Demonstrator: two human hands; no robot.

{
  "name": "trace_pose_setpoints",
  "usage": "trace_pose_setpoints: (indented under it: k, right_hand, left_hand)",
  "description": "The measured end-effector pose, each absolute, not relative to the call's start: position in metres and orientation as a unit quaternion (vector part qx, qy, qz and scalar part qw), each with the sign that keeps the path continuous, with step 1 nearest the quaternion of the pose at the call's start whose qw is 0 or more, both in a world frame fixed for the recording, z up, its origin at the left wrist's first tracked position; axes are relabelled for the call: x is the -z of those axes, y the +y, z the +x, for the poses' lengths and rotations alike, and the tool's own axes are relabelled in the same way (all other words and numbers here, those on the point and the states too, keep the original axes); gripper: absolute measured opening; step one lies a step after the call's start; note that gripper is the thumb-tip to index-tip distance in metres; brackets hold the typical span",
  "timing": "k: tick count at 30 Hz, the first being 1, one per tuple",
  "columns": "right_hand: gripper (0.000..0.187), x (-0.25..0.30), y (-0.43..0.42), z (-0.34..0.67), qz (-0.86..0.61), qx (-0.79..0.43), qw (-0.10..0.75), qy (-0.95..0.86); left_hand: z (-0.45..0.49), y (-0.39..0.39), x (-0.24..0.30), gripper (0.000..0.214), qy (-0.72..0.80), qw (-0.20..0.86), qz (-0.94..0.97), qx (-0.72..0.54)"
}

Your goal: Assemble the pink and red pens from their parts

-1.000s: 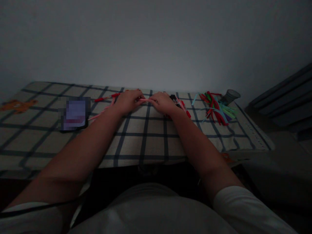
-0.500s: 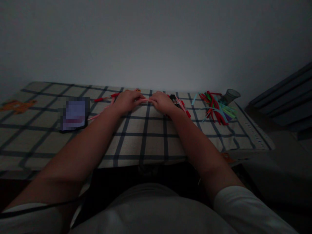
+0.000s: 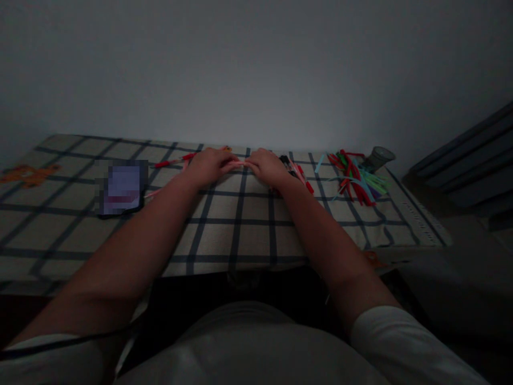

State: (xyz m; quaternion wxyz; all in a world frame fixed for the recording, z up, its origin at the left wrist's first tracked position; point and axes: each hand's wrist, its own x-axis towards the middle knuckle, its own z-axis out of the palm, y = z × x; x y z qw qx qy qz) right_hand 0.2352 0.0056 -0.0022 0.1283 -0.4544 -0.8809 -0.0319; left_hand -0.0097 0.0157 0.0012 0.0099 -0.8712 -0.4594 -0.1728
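Note:
Between my two hands, a thin pink strip (image 3: pixel 241 163) spans a short gap just above the checked tablecloth. My left hand (image 3: pixel 210 166) pinches its left part, fingers closed. The right part is pinched by my right hand (image 3: pixel 267 167), also closed, with the fingertips of both hands nearly meeting. A red pen (image 3: pixel 173 160) lies to the left of my left hand. Another pink strip (image 3: pixel 154 193) shows beside my left forearm, partly hidden by it. Close to my right hand, black and red pens or markers (image 3: pixel 294 170) lie partly covered.
A dark-edged device with a lit, blurred screen (image 3: pixel 122 190) lies on the left of the tablecloth (image 3: pixel 218 235). On the right is a pile of coloured strips (image 3: pixel 358 182), with a glass or jar (image 3: pixel 379 158) behind it. A wall (image 3: pixel 248 75) rises along the table's far edge.
Almost nothing differs. Both hands keep the same place and their pinch on the pink strip; the left forearm covers slightly more of the other pink strip.

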Motion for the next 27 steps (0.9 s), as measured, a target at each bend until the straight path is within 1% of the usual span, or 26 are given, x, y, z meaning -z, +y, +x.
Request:
trace_pose_setpoints:
  k: [5, 11, 20, 27]
  right_hand:
    - [0.048, -0.0049, 0.0018, 0.2382, -0.479, 0.033, 0.135, -0.867]
    - [0.048, -0.0016, -0.0018, 0.2352, -0.474, 0.003, 0.133, -0.87]
    - [0.045, -0.0029, 0.0004, 0.232, -0.473, 0.023, 0.124, -0.872]
    - [0.04, -0.0074, -0.0019, 0.2339, -0.483, 0.03, 0.123, -0.867]
  left_hand:
    - [-0.0133, 0.0172, -0.0004, 0.042, -0.496, 0.042, -0.851, 0.165]
    - [-0.01, 0.0154, -0.0005, 0.04, -0.488, 0.037, -0.858, 0.155]
    - [-0.0139, 0.0225, 0.0054, 0.043, -0.472, 0.039, -0.864, 0.172]
    - [-0.0094, 0.0127, -0.0005, 0.048, -0.476, 0.023, -0.868, 0.142]
